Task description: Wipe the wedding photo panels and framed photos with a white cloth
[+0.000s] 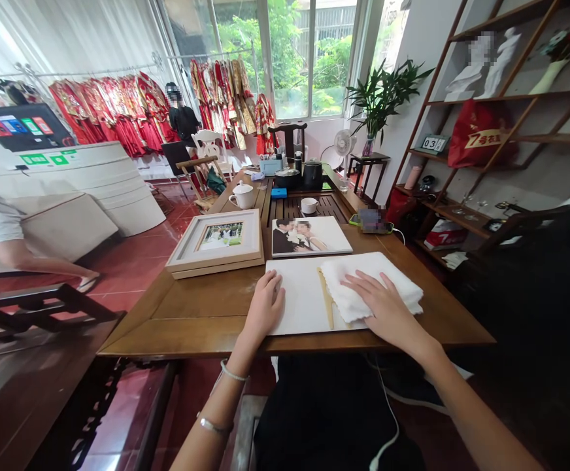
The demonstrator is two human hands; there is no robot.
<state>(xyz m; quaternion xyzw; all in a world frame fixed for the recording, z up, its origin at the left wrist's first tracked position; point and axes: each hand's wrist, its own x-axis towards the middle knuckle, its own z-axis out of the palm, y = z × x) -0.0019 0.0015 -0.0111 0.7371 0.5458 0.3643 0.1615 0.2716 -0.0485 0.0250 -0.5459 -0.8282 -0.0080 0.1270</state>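
A white board or album page (299, 301) lies flat at the near edge of the wooden table (206, 314). My left hand (264, 305) rests on its left edge with the fingers curled down against it. My right hand (384, 306) lies flat, fingers spread, on a folded white cloth (370, 288) that sits on the page's right half. A thin pale wooden stick (326, 297) lies on the page between my hands, partly under the cloth.
Beyond the page lie a printed wedding photo (309, 235) and a framed picture (219, 242). A tea tray with a cup (309, 205), a teapot (243, 195) and a kettle (312, 174) stands farther back. A phone (376, 222) lies at right. Another person's arm (15, 252) is at left.
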